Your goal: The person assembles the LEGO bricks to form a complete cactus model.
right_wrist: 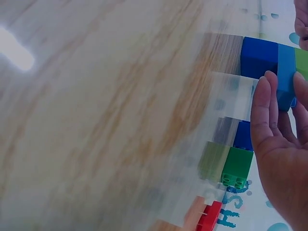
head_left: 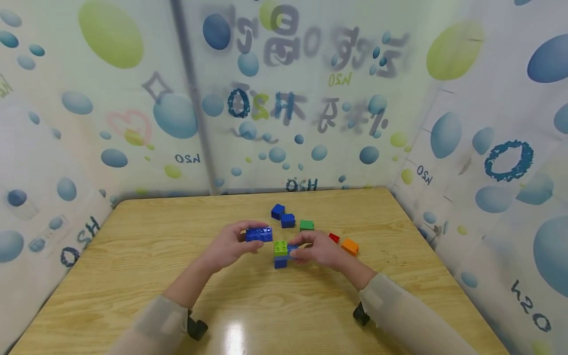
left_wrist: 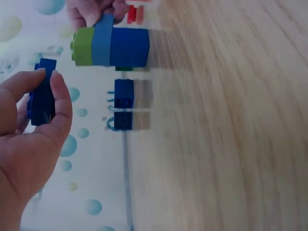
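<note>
My left hand [head_left: 225, 248] holds a long dark blue toy brick [head_left: 259, 234] between thumb and fingers, up to the left of a small stack. That stack has a dark blue brick [left_wrist: 129, 47] at the bottom, a lighter blue brick [left_wrist: 102, 47] across the middle and a lime green brick [head_left: 280, 247] on top. The lighter brick juts out to the right, and my right hand [head_left: 320, 250] pinches this jutting end with its thumb and fingers. In the right wrist view, the fingertips [right_wrist: 263, 86] lie along the lighter brick [right_wrist: 286, 79].
Behind the stack lie two dark blue bricks [head_left: 288, 221] and a green brick [head_left: 306, 225]. A red piece [head_left: 334, 238] and an orange brick [head_left: 350, 247] lie beyond my right hand. Bubble-patterned sheets [head_left: 275, 148] enclose the wooden table [head_left: 266, 305] at the back and sides.
</note>
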The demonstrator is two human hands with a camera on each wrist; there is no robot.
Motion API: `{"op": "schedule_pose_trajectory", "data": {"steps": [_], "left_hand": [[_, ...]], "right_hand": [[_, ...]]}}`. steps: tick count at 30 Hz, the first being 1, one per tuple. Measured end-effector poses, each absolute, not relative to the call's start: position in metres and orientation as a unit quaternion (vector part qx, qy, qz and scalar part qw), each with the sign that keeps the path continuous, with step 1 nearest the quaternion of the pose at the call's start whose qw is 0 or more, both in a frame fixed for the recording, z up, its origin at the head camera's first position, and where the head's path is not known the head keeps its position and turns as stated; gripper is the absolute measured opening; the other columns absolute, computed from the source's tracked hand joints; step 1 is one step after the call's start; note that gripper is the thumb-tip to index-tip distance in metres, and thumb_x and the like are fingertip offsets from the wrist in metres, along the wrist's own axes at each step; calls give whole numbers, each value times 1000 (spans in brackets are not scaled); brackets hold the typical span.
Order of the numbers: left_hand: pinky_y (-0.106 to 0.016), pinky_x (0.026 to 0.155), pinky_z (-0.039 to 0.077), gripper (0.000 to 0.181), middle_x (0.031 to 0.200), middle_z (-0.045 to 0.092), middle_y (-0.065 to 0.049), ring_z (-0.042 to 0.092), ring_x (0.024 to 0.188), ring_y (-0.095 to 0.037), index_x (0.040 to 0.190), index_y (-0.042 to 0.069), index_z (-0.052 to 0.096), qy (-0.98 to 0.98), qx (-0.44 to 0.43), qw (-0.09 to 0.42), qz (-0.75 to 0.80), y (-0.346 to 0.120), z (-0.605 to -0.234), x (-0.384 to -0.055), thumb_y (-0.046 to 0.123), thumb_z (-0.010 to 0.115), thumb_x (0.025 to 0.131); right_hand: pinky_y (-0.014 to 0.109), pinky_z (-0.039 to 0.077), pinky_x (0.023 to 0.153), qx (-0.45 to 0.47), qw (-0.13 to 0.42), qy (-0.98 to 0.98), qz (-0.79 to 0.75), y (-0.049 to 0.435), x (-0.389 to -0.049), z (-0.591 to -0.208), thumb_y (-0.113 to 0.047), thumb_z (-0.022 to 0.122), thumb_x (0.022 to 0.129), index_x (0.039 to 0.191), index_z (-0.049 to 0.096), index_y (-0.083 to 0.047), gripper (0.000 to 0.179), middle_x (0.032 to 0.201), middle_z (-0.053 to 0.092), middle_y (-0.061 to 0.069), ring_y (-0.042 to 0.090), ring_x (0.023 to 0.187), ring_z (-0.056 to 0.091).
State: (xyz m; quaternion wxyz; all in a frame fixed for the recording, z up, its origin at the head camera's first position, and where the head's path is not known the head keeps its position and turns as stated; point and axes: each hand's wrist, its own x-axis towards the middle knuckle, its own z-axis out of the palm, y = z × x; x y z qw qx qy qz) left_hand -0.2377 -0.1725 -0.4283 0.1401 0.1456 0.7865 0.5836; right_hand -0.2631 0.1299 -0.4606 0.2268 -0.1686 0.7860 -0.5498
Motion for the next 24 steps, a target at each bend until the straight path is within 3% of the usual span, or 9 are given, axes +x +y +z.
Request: {"op": "schedule_pose_trajectory", "data": {"steps": [5,10,18,24], "left_hand": [[-52,95,65,41,146,66,-14,73,112,-33,146,20,69,803,157,134,558,-160,-430,-237,24,76,106],[-43,92,63,39,150,66,-9,67,115,-26,145,25,71,817,173,133,534,-150,-435,-236,28,76,106],[-41,85,62,41,150,68,-5,66,110,-23,146,27,71,826,183,118,520,-142,-440,-234,35,75,107],[-35,95,60,37,146,71,-3,67,123,-22,142,26,75,834,188,88,512,-137,-441,-233,37,73,107]], "right_hand": [[42,68,92,-172,227,786,-549,131,-264,-461,-20,78,104,129,75,-8,28,128,71,13,25,103,77],[44,68,93,-178,226,783,-552,132,-263,-461,-20,77,105,130,74,-6,29,126,71,13,29,104,79],[44,69,92,-180,224,782,-553,131,-263,-462,-19,77,105,130,73,-6,28,126,71,14,30,103,80],[45,68,92,-184,224,779,-556,131,-262,-462,-17,76,105,130,74,-5,28,125,71,13,32,105,79]]}}
